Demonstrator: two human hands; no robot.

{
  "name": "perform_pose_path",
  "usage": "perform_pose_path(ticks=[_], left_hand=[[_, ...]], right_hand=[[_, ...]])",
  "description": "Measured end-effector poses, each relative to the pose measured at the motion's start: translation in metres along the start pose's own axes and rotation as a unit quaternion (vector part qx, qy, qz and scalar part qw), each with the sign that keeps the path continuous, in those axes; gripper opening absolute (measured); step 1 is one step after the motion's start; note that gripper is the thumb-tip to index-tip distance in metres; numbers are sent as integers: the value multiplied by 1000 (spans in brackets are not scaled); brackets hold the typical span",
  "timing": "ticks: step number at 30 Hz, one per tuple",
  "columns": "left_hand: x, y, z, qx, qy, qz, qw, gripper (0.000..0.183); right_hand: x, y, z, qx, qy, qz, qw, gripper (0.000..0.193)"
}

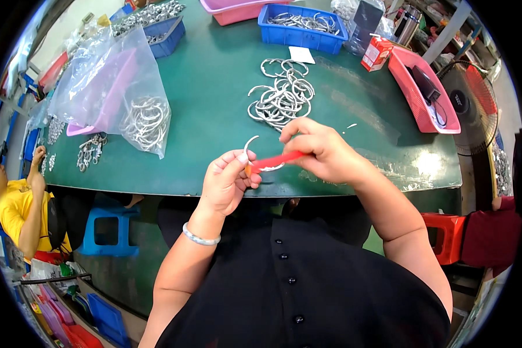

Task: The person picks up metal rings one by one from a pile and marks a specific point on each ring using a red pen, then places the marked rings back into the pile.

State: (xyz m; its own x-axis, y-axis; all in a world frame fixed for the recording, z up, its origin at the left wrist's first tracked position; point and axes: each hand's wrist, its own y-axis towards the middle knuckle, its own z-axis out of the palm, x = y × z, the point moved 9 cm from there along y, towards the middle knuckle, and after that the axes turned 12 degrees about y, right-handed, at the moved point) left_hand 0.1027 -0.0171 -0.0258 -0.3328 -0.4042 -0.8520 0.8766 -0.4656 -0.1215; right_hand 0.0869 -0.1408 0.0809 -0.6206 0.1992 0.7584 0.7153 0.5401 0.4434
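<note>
Close to the table's near edge, my left hand (226,181) pinches a curved silvery metal ring (249,142), one end of which sticks up above the thumb. My right hand (326,153) grips a long, flat red object (278,159), smeared by motion. Its other end meets the ring at my left fingertips, beside a small orange bit; its exact kind I cannot make out. Just beyond my hands lies a loose pile of similar open metal rings (284,100).
On the green table (214,98) stand a blue bin of rings (301,42), a pink basket (426,95) with a dark device, and a red-and-white carton (377,53). A clear plastic bag (148,119) of rings lies left. A person in yellow (22,214) sits farther left; a fan (467,104) stands right.
</note>
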Motion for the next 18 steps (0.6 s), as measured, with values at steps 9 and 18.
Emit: perform_pose_path(ticks=[9,18], left_hand=[[-2,-8,-6,-41,37,15,998,15],[-3,-13,-5,-48,54,23,997,16]], right_hand=[[-46,-20,10,-136,306,247,909,31],[-40,-21,16,-140,379,266,875,30]])
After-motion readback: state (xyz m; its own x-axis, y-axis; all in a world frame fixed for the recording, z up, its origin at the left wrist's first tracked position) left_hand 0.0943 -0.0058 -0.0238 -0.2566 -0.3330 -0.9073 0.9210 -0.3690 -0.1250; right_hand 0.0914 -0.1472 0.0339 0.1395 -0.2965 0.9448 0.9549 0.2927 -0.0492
